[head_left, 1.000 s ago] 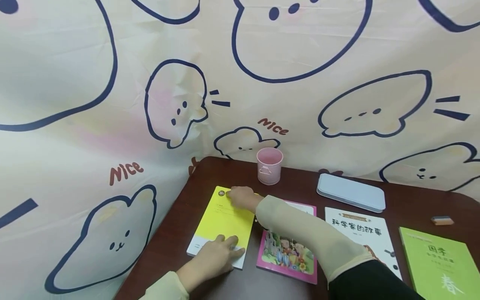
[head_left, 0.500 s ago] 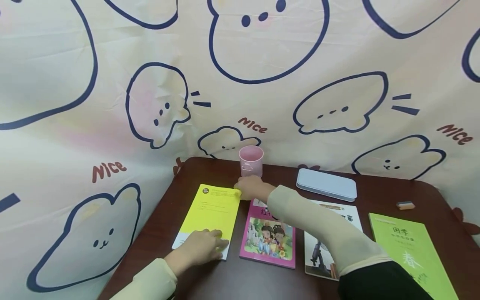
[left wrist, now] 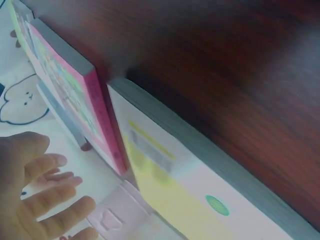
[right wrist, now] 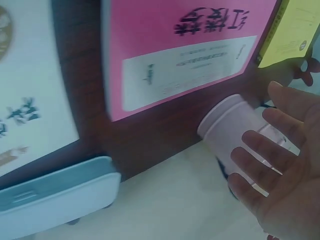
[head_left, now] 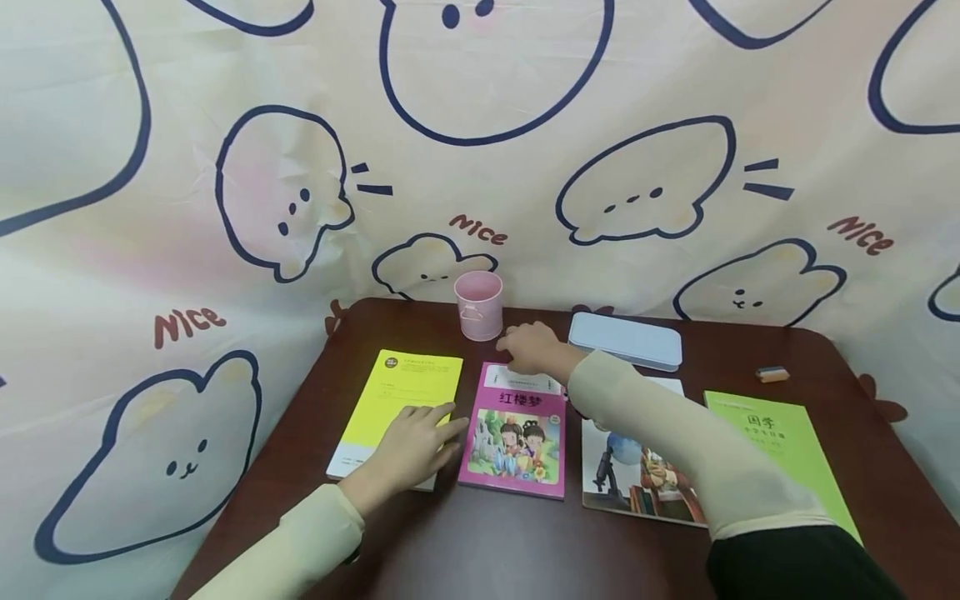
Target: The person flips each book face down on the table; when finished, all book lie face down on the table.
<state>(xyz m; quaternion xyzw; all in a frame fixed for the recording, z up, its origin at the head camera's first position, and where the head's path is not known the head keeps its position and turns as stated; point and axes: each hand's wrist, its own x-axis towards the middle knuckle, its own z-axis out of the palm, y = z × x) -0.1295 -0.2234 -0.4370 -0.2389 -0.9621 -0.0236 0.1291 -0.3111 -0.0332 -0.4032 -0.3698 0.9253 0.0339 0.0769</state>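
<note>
Right hand (head_left: 528,348) has moved off the yellow book (head_left: 401,408) and now sits over the top edge of the pink book (head_left: 517,429), just beside the pink cup (head_left: 478,304), fingers spread and holding nothing. Left hand (head_left: 416,442) rests flat on the yellow book's lower right corner, fingers straight, tips reaching toward the pink book. Both books lie side by side on the worktop (head_left: 480,542), with a blue case (head_left: 625,340) behind and a green book (head_left: 783,442) at the right.

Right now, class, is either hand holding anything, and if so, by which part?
Nothing is held. The left hand rests flat on the yellow book; the right hand is open above the pink book, near the pink cup.
</note>
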